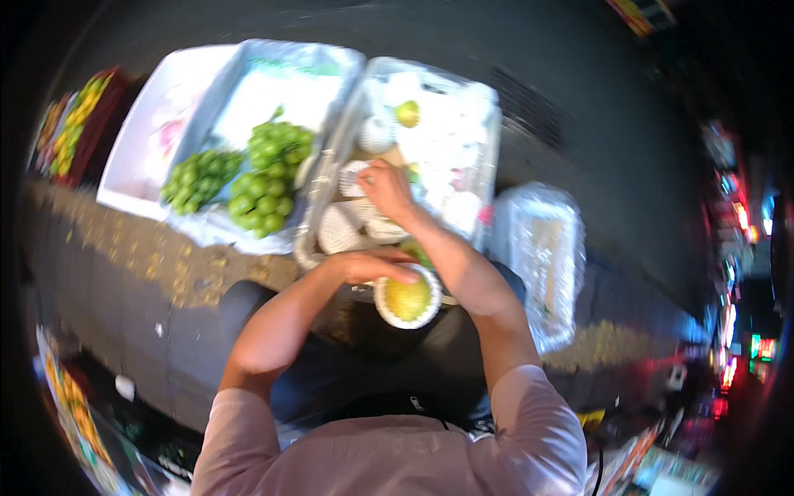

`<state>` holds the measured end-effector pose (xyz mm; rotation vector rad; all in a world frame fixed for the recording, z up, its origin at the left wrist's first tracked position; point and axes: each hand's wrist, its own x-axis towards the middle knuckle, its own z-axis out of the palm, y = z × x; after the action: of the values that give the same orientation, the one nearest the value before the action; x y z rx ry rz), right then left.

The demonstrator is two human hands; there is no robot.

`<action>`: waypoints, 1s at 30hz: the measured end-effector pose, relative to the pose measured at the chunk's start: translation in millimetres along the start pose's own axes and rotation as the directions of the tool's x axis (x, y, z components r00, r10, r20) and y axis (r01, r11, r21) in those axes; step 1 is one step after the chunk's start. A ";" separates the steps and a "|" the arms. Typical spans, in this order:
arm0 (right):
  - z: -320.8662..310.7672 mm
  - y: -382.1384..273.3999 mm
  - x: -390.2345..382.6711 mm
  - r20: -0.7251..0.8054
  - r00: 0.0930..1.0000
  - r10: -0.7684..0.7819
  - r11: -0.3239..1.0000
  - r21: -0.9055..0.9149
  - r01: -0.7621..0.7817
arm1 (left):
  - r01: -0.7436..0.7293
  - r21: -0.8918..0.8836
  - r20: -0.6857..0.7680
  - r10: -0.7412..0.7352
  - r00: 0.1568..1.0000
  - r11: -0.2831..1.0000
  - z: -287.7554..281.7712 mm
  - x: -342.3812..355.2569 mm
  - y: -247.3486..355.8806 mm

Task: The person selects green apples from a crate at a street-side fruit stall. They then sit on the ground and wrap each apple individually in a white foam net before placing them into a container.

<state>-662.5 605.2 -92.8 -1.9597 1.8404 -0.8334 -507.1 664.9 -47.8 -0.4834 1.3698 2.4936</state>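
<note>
Close to my body, my left hand [368,266] grips a round yellow-green fruit [410,302] sitting in a white foam net, the thumb across its top. The fruit's exact kind is hard to tell. My right hand [386,188] reaches into a plastic-lined crate [493,132], its fingers curled closed on the edge of a white foam net [351,178]. More pale net-wrapped pieces [337,231] lie just nearer to me in that crate. Another yellow-green fruit [408,113] rests toward its far end among white wrappings.
Left of the crate, a lined box [310,58] holds bunches of green grapes [269,178], with a white foam tray [136,178] beside it. A plastic-wrapped box [542,264] stands at the right. A dark grate [529,107] lies beyond, and fruit boxes [78,124] stand far left.
</note>
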 end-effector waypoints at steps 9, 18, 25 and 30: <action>-224.0 84.0 -152.5 -0.730 0.596 0.334 0.906 0.075 -0.416 | -0.004 -0.105 -0.078 -0.005 0.997 0.995 -5.1 17.8 -21.6; -197.6 114.1 -203.7 -0.479 0.789 0.385 0.844 -0.163 -0.511 | 0.115 -0.205 0.121 -0.092 0.988 0.972 6.9 15.3 -18.1; -66.1 -27.1 -49.4 0.471 0.877 0.091 0.979 0.121 -0.166 | 0.155 -0.047 0.250 -0.138 0.958 0.987 20.3 11.0 -20.8; 16.5 -61.9 -36.1 0.625 0.735 0.263 0.953 -0.288 -0.095 | 0.170 0.098 0.288 -0.191 0.938 0.981 19.7 23.5 -34.6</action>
<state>-603.2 645.2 -75.3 -1.8215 1.6803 0.1675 -518.8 701.2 -73.9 -0.1974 1.2310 2.2504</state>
